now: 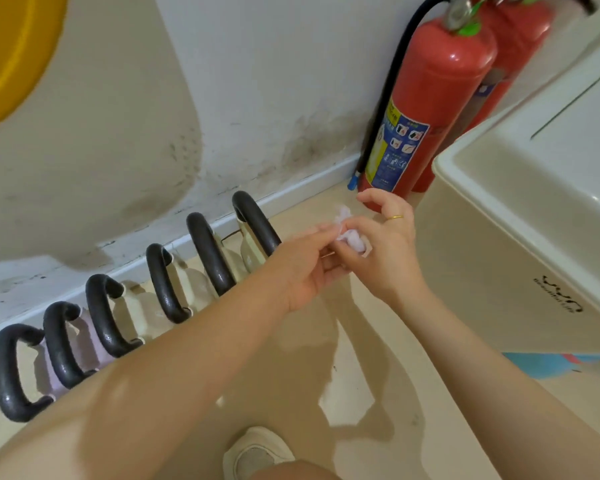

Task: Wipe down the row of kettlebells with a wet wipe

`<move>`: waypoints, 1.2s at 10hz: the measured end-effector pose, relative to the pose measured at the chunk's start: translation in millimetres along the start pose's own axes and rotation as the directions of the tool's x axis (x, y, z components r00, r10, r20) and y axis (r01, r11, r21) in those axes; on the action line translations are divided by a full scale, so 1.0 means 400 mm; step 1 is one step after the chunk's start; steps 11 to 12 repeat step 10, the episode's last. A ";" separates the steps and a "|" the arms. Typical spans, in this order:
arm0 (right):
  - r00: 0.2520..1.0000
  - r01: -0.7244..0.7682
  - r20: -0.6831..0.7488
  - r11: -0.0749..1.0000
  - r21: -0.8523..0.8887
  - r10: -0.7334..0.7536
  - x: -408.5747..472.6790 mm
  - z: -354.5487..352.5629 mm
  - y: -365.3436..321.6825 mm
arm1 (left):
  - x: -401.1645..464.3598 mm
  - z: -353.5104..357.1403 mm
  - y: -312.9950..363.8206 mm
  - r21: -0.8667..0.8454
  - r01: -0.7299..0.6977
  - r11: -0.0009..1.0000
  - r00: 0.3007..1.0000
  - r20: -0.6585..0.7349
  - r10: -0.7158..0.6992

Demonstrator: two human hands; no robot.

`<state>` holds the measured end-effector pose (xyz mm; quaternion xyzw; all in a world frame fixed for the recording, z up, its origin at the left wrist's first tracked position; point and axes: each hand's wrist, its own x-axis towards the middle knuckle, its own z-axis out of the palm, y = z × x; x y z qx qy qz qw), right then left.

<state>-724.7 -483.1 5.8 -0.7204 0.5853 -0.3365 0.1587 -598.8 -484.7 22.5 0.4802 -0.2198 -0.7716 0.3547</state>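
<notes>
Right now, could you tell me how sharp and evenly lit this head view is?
Head view: strong wide-angle bending at the skirting board; glare spots on the kettlebell handles and fire extinguisher; the wet wipe is slightly soft; arm shadows on the floor.

Bare floor (pixel 326 358) lies open before the kettlebells (pixel 160 289); fire extinguishers (pixel 430 109) and cabinet (pixel 516 244) seemingly crowd the right end.

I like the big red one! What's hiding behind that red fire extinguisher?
Behind the front fire extinguisher stands a second red extinguisher, against the white wall. Its lower body and base are mostly covered, so its label cannot be read.
</notes>
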 end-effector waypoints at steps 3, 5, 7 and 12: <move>0.996 0.023 -0.088 1.000 0.007 -0.022 0.010 -0.285 0.101 | 0.057 0.246 0.076 0.429 -0.160 0.889 0.982 0.159 0.101; 0.817 -0.195 -0.550 0.981 0.018 0.173 0.044 -0.457 0.119 | 0.063 0.406 0.085 0.762 -0.636 -0.121 0.606 0.590 0.533; 0.879 -0.394 -0.385 0.884 -0.250 0.283 0.032 -0.483 0.172 | 0.138 0.468 0.103 0.689 -0.505 -0.520 0.437 0.723 0.534; 0.925 -0.379 -0.221 0.782 -0.495 0.308 0.068 -0.440 0.118 | 0.106 0.310 0.130 0.724 -0.579 -0.376 0.408 0.656 0.635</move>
